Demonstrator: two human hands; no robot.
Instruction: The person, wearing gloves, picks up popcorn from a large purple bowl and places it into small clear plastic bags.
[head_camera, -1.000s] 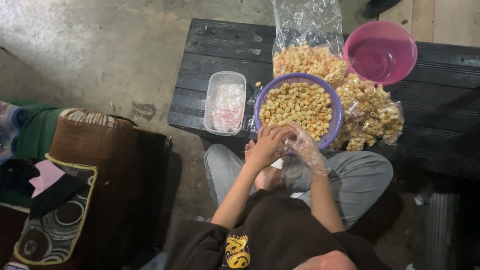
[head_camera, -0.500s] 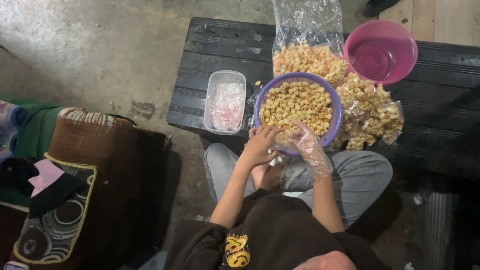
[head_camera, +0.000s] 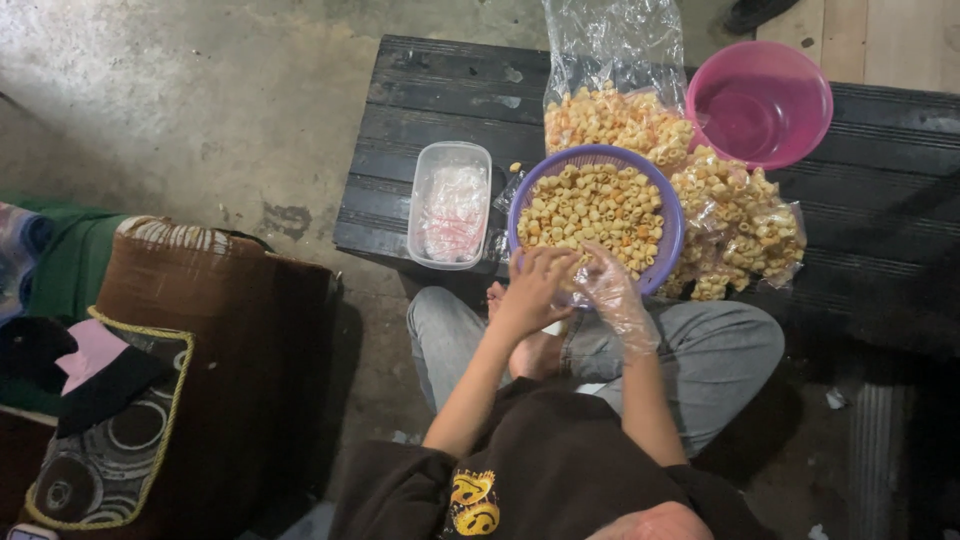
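Fingers (head_camera: 550, 262) now nearer purple basket (head_camera: 668, 215)

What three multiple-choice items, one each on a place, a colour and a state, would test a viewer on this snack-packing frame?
1. Where does the clear lidded container sit?
A. inside the pink bowl
B. on the dark bench, beside the purple basket, on the person's left
C. on the person's lap

2. What colour is the empty bowl at the far edge?
A. pink
B. green
C. white

3. What covers the right hand?
A. nothing
B. a thick wool mitten
C. a thin clear plastic glove

Answers:
1 B, it stands on the dark bench next to the purple basket.
2 A, its whole wall is pink.
3 C, crinkled clear film wraps the hand, while the left hand is bare.
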